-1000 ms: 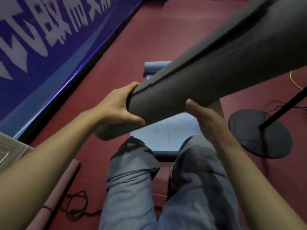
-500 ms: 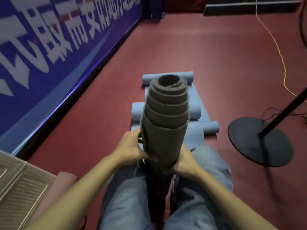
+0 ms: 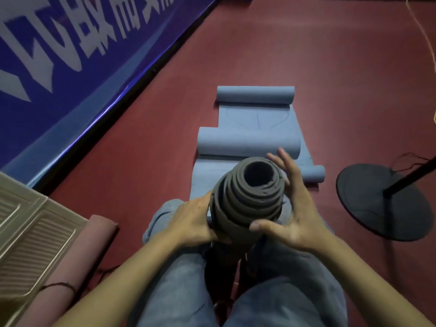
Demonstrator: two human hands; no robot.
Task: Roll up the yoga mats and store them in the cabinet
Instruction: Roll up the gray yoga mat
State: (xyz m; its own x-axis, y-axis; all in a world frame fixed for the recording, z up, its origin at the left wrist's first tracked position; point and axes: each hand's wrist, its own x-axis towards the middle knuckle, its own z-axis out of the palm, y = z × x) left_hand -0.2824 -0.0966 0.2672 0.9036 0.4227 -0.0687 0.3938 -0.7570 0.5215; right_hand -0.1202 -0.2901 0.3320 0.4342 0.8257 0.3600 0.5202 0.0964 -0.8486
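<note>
A rolled grey yoga mat (image 3: 245,201) stands on end between my knees, its layers telescoped upward into a cone with a hollow centre. My left hand (image 3: 193,220) grips its left side low down. My right hand (image 3: 292,208) has straight spread fingers along the roll's right side, the thumb touching the front. Beyond it on the red floor lie blue yoga mats (image 3: 254,123), partly rolled, with three rolls showing. A rolled pink mat (image 3: 77,258) lies at the lower left beside a beige cabinet panel (image 3: 30,234).
A blue banner wall (image 3: 77,57) runs along the left. A black round stand base (image 3: 382,201) with a slanted pole sits on the floor at the right, with thin cables near it. A yellow cord (image 3: 422,31) trails at the far right.
The grey roll went from lying across my hands to standing on end. My right hand has since let go of its base, moved up and opened along the side.
</note>
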